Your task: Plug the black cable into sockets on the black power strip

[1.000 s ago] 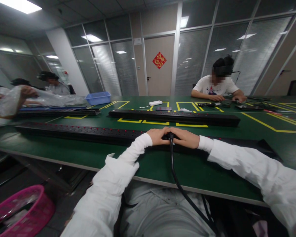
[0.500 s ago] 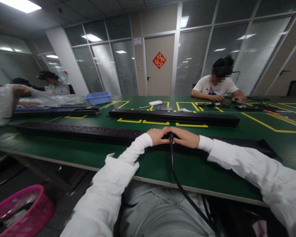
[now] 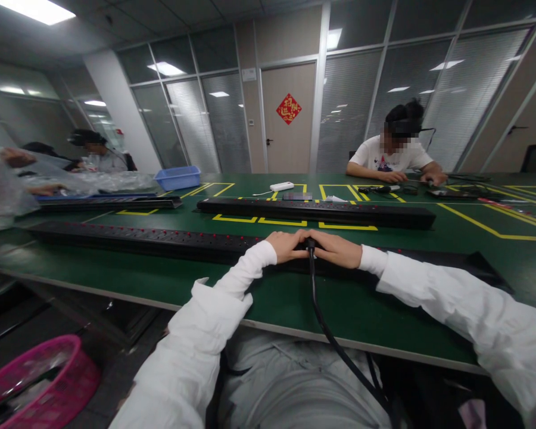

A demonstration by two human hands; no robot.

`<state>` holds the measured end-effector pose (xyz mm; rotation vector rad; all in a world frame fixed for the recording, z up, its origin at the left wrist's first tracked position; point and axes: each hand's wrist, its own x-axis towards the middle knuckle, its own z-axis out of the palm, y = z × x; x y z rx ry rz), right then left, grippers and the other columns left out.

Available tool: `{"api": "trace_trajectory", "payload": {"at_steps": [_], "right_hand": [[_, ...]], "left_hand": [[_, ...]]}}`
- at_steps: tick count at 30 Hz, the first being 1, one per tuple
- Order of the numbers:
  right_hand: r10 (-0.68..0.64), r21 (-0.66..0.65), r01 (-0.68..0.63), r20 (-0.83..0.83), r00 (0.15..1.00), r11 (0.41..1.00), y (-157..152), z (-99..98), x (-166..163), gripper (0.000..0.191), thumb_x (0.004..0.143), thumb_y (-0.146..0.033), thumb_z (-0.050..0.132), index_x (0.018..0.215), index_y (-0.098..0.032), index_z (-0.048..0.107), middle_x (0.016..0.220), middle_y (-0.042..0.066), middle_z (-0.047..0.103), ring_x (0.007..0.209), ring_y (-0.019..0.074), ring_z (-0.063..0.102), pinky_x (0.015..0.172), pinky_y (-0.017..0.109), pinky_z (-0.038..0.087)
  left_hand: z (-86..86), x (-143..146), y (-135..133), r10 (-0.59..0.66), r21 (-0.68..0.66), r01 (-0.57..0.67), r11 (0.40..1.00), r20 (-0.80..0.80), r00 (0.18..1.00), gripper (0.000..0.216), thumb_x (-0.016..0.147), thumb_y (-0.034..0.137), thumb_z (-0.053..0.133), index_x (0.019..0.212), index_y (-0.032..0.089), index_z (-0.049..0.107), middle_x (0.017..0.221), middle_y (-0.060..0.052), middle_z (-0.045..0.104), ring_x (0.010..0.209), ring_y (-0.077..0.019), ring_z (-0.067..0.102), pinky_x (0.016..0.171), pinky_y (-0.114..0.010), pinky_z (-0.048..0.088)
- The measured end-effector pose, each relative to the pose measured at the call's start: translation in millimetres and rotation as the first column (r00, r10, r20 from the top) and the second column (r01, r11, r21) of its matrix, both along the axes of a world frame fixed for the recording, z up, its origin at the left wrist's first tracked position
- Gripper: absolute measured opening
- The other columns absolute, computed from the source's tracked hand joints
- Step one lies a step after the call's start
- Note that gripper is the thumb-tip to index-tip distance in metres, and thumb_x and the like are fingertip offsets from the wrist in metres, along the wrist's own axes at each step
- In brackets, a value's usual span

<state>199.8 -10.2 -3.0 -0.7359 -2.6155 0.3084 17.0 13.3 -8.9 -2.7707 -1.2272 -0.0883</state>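
A long black power strip (image 3: 192,238) with a row of small red parts lies along the near side of the green table. My left hand (image 3: 288,246) is closed over the strip from the left, fingers bent around it. From the right, my right hand (image 3: 338,249) closes on the same stretch, and the fingertips of both hands meet. Between them a thick black cable (image 3: 318,304) comes out at a dark collar and hangs over the table edge toward my lap. The fingertips and the spot beneath them are partly hidden.
Another black strip (image 3: 317,212) lies farther back. Long dark channel pieces (image 3: 111,203) and a blue bin (image 3: 177,178) are at left, near co-workers with plastic wrap. A person (image 3: 395,149) sits across the table at right. A pink basket (image 3: 67,381) stands low at left.
My hands, the strip and the cable stay almost in place. At the far left, a co-worker's hand and the clear plastic have shifted left.
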Motion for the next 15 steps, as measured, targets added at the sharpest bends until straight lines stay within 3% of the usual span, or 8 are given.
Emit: {"api": "trace_trajectory", "payload": {"at_steps": [15], "right_hand": [[0.006, 0.030, -0.006, 0.029, 1.000, 1.000, -0.1, 0.6, 1.0, 0.028, 0.084, -0.028, 0.036, 0.110, -0.017, 0.039, 0.103, 0.008, 0.049, 0.092, 0.0179, 0.047, 0.080, 0.033, 0.037]], "left_hand": [[-2.4, -2.5, 0.7, -0.043, -0.054, 0.047, 0.997, 0.067, 0.997, 0.060, 0.071, 0.066, 0.027, 0.115, 0.025, 0.028, 0.102, -0.005, 0.057, 0.090, -0.0265, 0.055, 0.070, -0.034, 0.041]]}}
